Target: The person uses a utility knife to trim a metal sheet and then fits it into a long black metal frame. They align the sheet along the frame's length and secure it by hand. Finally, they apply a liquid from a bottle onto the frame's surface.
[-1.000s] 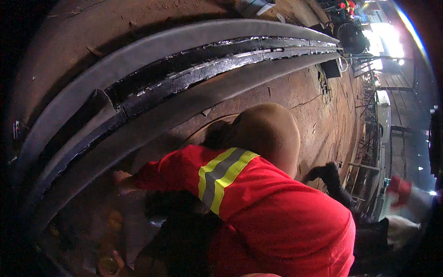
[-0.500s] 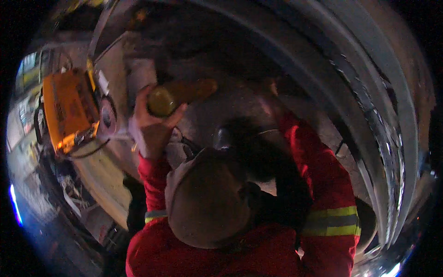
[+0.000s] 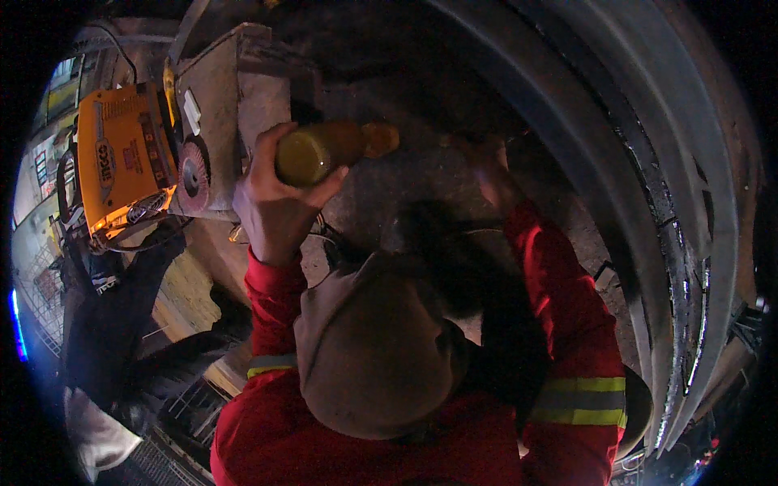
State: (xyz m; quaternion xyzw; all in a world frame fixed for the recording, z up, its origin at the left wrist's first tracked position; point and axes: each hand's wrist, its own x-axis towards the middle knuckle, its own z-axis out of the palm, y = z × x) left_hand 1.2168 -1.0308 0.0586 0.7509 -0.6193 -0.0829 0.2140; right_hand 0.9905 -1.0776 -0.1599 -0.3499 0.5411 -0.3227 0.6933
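One hand (image 3: 275, 206), left, grip wrapped round yellow bottle (image 3: 324, 151), unchanged; right hand (image 3: 490, 174) grip unclear.

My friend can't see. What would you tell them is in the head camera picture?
A person in a red jacket with reflective stripes and a brown cap holds up a yellow-orange bottle in their left hand. An orange machine sits at the left, and big curved metal bands sweep down the right. The right hand is too dark to make out.
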